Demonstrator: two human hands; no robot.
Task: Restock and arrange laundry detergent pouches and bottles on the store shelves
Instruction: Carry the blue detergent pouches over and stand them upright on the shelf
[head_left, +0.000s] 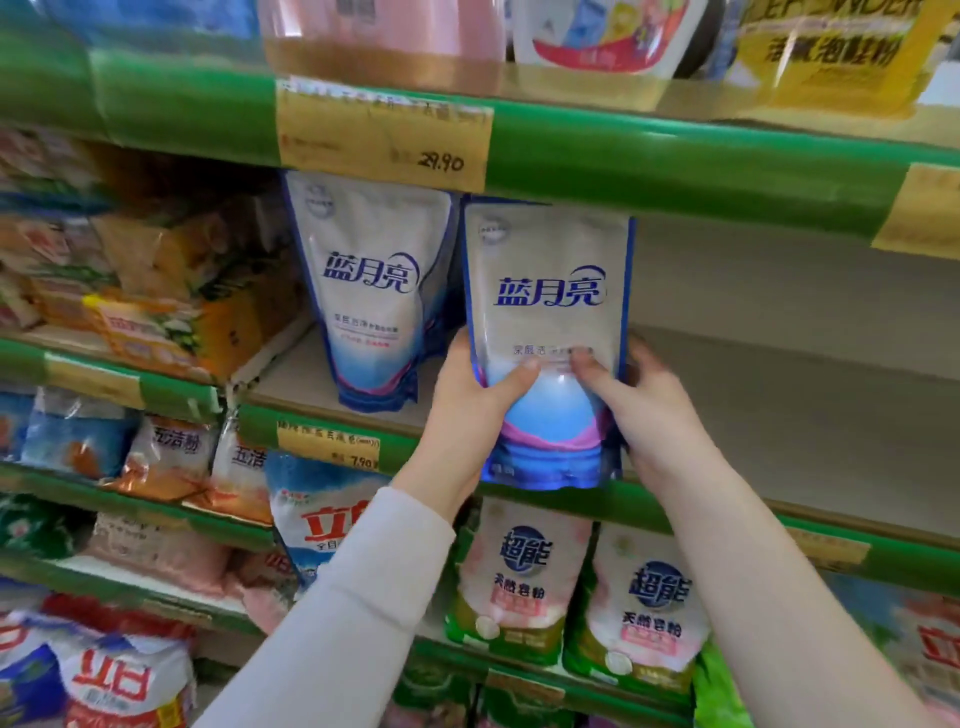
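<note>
On the far left, the shelf bay holds a heap of orange and yellow plastic packs (171, 301), tipped over one another. In the next bay, under the yellow paper price tag (384, 137) marked 29.90, a white soft pouch with blue edges and blue lettering (371, 291) stands upright on the pale shelf board (779, 395), with more pouches of the same kind crowded behind it.

My left hand (470, 400) grips the lower left edge of a second white-and-blue pouch (550, 332), thumb across the front and fingers curled out of sight behind. This pouch is upright, just beside the standing one, and its base overlaps the shelf's green front rail (727, 514); I cannot tell whether it rests on the board. My right hand (644, 400) grips its lower right edge, thumb on the front and fingertips hooked round the side.

One shelf below stand two pink-and-green detergent pouches (519, 577), side by side.
</note>
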